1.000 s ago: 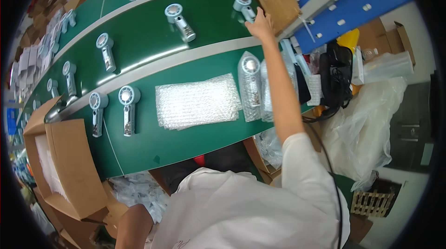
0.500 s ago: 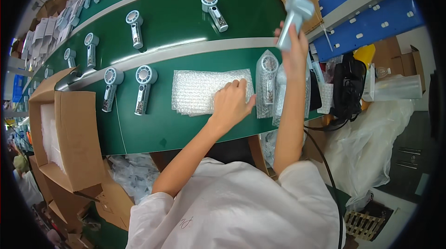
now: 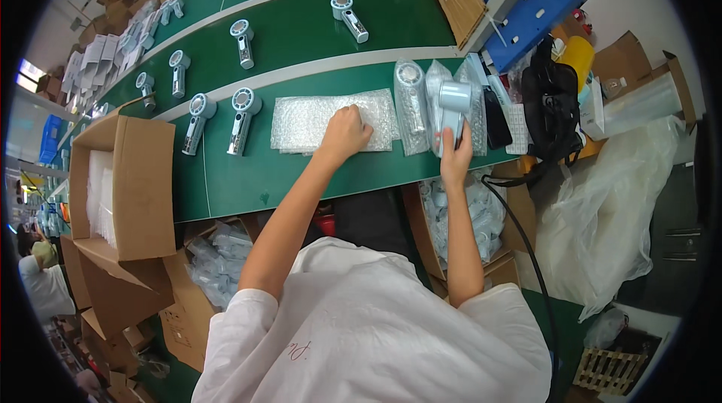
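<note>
head view: the green conveyor table carries a stack of bubble-wrap bags, near the front edge for easy picking. the left hand pinches the top bag; the right hand wraps a pale handheld fan (upright, by its handle).

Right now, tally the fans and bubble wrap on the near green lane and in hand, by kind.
Unbagged fans lying on the lane: 2
Bagged fans: 2
Bubble-wrap stack under left hand: 1
Held fan in right hand: 1
Total: 6
</note>
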A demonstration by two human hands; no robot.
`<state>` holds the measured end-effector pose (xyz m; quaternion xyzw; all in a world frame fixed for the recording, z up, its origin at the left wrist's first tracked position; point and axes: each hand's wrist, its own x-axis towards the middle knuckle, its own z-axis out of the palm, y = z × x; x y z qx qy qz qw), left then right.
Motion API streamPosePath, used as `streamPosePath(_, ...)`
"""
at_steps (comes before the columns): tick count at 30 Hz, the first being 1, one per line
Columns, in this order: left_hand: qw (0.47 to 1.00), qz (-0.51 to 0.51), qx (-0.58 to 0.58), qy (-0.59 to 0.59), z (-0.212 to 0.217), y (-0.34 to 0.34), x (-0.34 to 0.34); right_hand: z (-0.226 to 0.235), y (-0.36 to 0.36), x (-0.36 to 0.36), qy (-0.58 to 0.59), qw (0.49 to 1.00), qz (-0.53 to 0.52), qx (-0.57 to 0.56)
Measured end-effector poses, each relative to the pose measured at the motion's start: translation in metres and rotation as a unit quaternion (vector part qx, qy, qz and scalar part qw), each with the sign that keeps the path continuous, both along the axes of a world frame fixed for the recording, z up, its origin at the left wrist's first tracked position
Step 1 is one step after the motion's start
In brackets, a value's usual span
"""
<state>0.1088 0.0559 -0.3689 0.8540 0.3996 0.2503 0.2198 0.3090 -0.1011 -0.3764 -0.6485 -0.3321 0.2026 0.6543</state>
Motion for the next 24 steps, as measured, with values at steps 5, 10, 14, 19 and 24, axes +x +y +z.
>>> streamPosePath(5,0.994,-0.044,-0.092,-0.022,0.002,0.004,-0.014,0.007,0.000,0.006,-0.047,0.999,-0.002,0.007)
streamPosePath(10,0.976,-0.065,-0.184,-0.102,0.005,0.008,-0.031,0.021,-0.010,-0.032,0.047,0.998,0.045,0.015)
streamPosePath(14,0.915,-0.073,-0.324,-0.231,0.003,0.011,-0.040,0.006,0.009,-0.064,0.072,0.984,0.163,-0.027)
streamPosePath(19,0.837,-0.063,-0.430,-0.333,0.007,0.011,-0.050,-0.001,0.036,-0.082,-0.023,0.974,0.223,-0.001)
streamPosePath(24,0.867,-0.037,-0.372,-0.330,0.010,0.016,-0.048,0.022,0.037,-0.077,-0.180,0.948,0.254,-0.071)
